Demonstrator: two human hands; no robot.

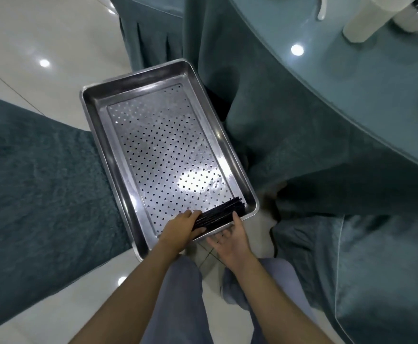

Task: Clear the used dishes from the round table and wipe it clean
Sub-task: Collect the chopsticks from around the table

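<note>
Your left hand (pixel 183 228) curls round a bundle of black chopsticks (pixel 221 211) lying in the tray (pixel 88 100) against its near wall. Just right of that grip, your right hand (pixel 232 240) is spread palm-up at the rim, thumb by the bundle. The sticks look light, stiff and slick, likely to roll apart. Hold them mid-bundle. The table (pixel 351 100) sits well beyond.
</note>
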